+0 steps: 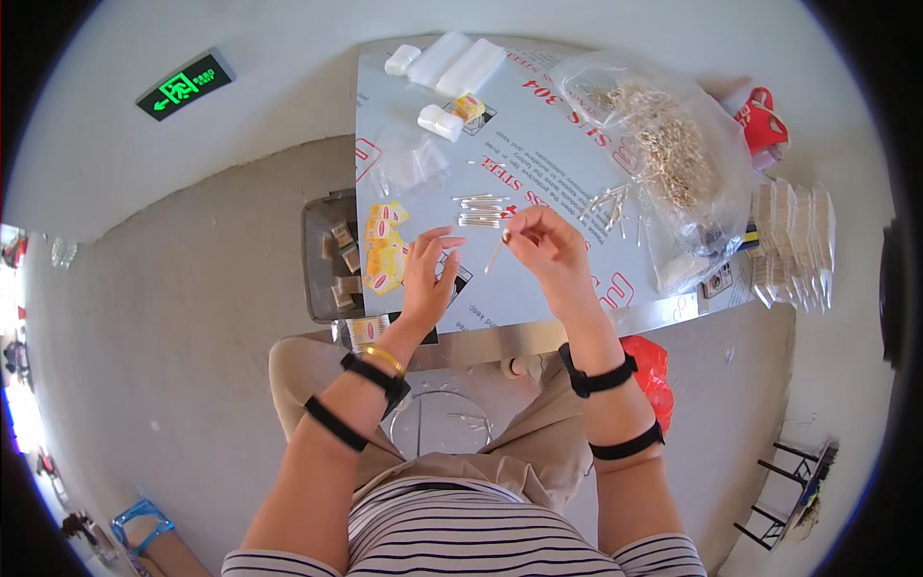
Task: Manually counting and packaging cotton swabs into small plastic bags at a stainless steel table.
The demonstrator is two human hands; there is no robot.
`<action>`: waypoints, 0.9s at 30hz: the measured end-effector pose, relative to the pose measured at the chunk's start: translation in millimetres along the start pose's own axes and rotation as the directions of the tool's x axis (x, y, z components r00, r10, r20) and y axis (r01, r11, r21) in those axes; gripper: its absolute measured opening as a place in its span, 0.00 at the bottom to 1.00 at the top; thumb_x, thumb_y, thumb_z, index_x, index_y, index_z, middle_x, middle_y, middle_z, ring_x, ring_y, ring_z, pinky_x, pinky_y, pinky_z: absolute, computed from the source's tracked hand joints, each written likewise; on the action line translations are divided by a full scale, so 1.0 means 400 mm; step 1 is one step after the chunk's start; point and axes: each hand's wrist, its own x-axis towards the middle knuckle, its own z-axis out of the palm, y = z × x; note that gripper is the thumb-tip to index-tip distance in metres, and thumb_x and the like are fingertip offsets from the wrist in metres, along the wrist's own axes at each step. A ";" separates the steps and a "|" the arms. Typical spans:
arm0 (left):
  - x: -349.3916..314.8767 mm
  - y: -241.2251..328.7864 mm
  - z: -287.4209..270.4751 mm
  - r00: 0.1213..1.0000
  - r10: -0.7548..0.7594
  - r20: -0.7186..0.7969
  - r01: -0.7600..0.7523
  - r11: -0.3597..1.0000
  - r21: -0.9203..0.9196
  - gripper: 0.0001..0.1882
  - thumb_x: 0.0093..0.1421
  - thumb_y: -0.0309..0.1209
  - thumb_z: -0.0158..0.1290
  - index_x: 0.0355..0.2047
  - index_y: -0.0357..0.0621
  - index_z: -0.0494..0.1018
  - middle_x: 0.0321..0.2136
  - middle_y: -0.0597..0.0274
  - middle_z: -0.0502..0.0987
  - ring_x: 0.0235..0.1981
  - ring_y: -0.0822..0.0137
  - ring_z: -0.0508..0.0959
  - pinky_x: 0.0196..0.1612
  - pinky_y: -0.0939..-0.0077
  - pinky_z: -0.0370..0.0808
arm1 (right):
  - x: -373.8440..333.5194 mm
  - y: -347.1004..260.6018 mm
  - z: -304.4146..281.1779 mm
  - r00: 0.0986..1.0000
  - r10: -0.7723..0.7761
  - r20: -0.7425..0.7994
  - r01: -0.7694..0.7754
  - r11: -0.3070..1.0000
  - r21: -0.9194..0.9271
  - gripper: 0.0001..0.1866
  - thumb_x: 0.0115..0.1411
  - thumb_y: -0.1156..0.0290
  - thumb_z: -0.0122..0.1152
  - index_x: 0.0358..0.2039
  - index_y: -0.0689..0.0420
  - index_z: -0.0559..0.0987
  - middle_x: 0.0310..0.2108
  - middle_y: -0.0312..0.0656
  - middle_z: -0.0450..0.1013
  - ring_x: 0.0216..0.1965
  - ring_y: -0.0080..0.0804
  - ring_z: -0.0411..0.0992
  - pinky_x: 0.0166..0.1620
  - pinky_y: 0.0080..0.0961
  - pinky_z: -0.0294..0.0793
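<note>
Two bare forearms reaching up from the lower edge, each ringed by two black bands, left hand fingers loosely spread and extended, right hand raised beside it, fingertips pinched together

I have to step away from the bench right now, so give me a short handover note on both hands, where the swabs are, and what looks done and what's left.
Right hand: pinching one cotton swab by its upper end above the table.
Left hand: open, holding nothing, fingers spread beside the stack of yellow packets.
Done: a small row of swabs lies lined up just beyond the hands.
Left: loose swabs are scattered by the big clear bag, which holds many more.
Clear sleeves wait at the right edge.
</note>
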 end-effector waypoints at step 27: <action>-0.384 0.658 -0.429 0.988 0.152 0.029 -0.063 0.565 -0.823 0.07 0.61 0.24 0.61 0.39 0.40 0.75 0.33 0.70 0.77 0.33 0.80 0.71 0.39 0.83 0.68 | -0.618 -0.465 0.230 0.781 -0.606 0.152 0.591 0.637 -0.496 0.07 0.51 0.81 0.66 0.32 0.58 0.81 0.29 0.36 0.77 0.32 0.31 0.74 0.33 0.28 0.70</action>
